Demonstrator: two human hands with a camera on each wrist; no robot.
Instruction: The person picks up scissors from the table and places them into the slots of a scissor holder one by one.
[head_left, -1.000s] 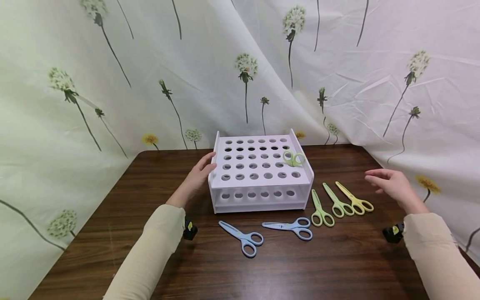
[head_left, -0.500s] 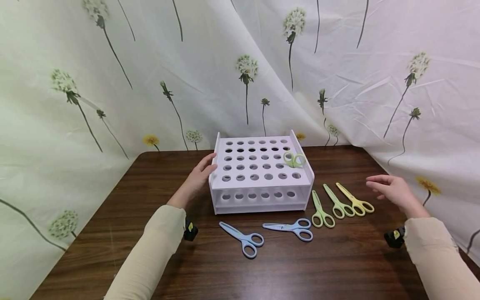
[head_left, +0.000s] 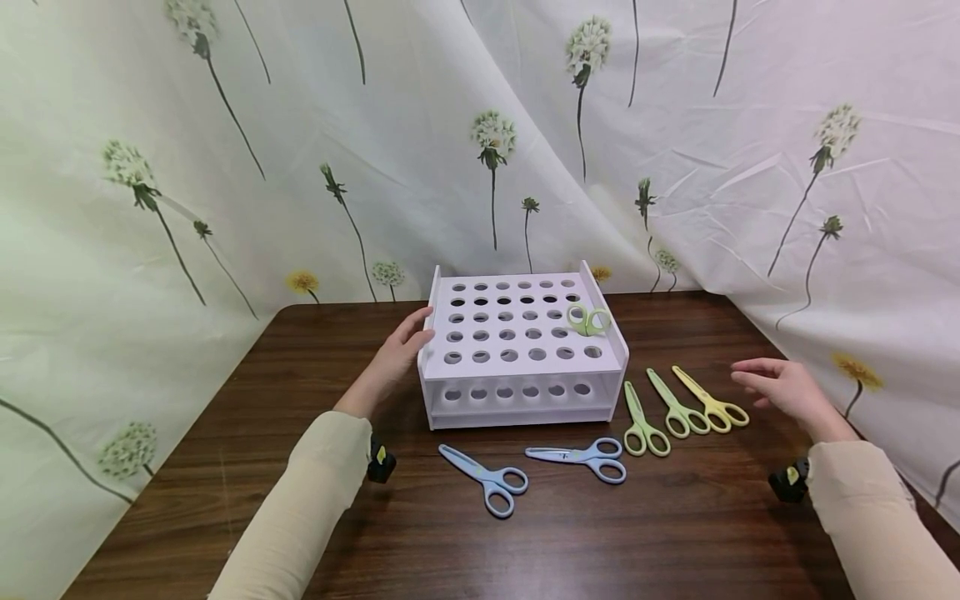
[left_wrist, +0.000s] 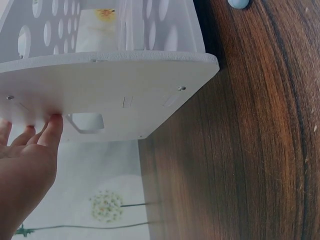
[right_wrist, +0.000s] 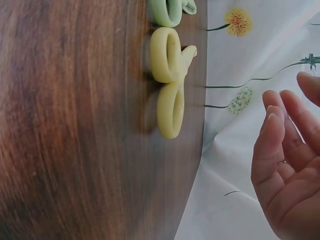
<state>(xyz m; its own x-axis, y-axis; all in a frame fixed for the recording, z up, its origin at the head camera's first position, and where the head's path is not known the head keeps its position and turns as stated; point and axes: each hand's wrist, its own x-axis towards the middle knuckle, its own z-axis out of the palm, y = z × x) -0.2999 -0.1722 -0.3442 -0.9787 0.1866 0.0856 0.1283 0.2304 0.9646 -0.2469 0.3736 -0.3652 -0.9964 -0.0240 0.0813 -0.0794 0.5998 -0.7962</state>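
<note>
My left hand (head_left: 393, 354) rests its fingertips against the left side panel of a white rack (head_left: 517, 374) with rows of round holes. In the left wrist view, that panel (left_wrist: 110, 82) stands above the relaxed fingers (left_wrist: 52, 131). My right hand (head_left: 791, 392) hovers over the table's right side, loosely curved and holding nothing. Nearest to it lie yellow scissors (head_left: 708, 402), whose handle loops (right_wrist: 159, 55) also show in the right wrist view. Green scissors (head_left: 676, 406) and yellow-green scissors (head_left: 638, 423) lie left of those. Another light green pair (head_left: 586, 326) stands in a rack hole, handles up.
Two blue pairs of scissors lie before the rack, one at left (head_left: 489, 477) and one at right (head_left: 587, 455). Everything stands on a dark wood table (head_left: 420, 550). A white flower-print cloth (head_left: 427, 167) hangs behind and around the table.
My right hand has sunk slightly in the head view, still holding nothing. The left hand, rack and scissors have kept their places.
</note>
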